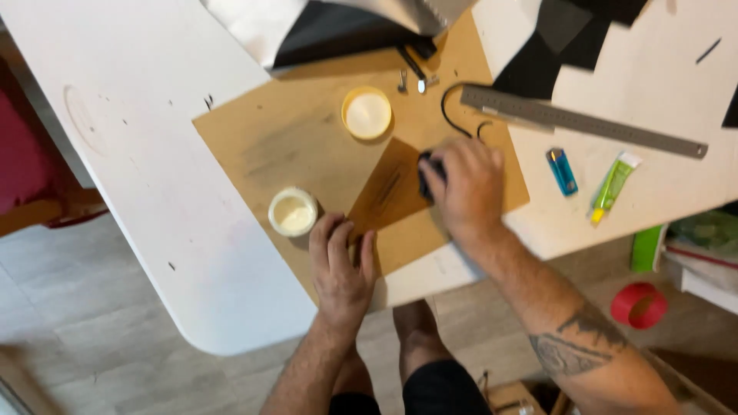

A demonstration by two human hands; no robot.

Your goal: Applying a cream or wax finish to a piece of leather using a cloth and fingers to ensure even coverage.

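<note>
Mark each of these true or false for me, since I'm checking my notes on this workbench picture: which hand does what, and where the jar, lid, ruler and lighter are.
1. The left hand presses flat on the brown leather piece. True.
2. The right hand holds the metal ruler. False: it grips a small dark pad on the leather; the ruler lies apart on the table.
3. The open jar of pale cream stands beside the left hand. True.
4. The yellow lid is on the jar. False: it lies apart on the brown board.
5. The blue lighter lies on the floor. False: it lies on the white table, beside a green tube.
</note>
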